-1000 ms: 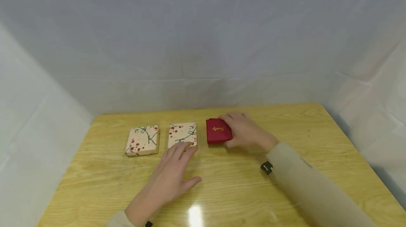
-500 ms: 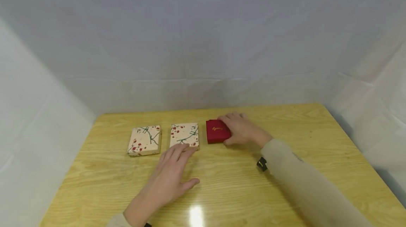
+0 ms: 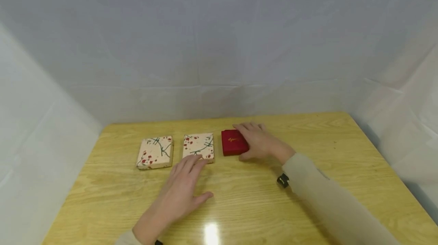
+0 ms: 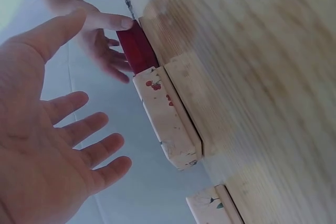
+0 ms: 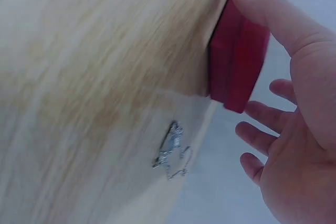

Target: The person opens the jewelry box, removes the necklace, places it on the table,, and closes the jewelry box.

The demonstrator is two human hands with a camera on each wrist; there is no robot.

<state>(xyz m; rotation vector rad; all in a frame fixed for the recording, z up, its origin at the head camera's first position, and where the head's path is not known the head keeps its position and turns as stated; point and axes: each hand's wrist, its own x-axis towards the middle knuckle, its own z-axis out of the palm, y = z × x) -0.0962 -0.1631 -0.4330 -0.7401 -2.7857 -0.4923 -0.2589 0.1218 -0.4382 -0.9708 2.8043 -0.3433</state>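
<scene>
In the head view a small red box point(image 3: 232, 144) with gold script on its lid lies on the table. My right hand point(image 3: 259, 144) holds it from the right, thumb at the near side and fingers along the far side, covering its right part. My left hand point(image 3: 178, 193) is spread with relaxed fingers and carries nothing. Its fingertips overlap the near edge of the middle cream box point(image 3: 199, 144), which is patterned with red blossoms and green branches. A matching cream box point(image 3: 155, 152) sits further left. The left wrist view shows the red box point(image 4: 137, 51) beside the right thumb.
A silver chain point(image 5: 176, 150) lies on the wood beside the right hand in the right wrist view; that hand hides it in the head view. The wooden table point(image 3: 246, 207) ends at a pale cloth backdrop point(image 3: 219, 47), with more cloth at both sides.
The right hand has shifted slightly left over the red box, and its thumb is a little further left along the near side. The left hand has drawn back slightly. Both cream boxes have stayed put.
</scene>
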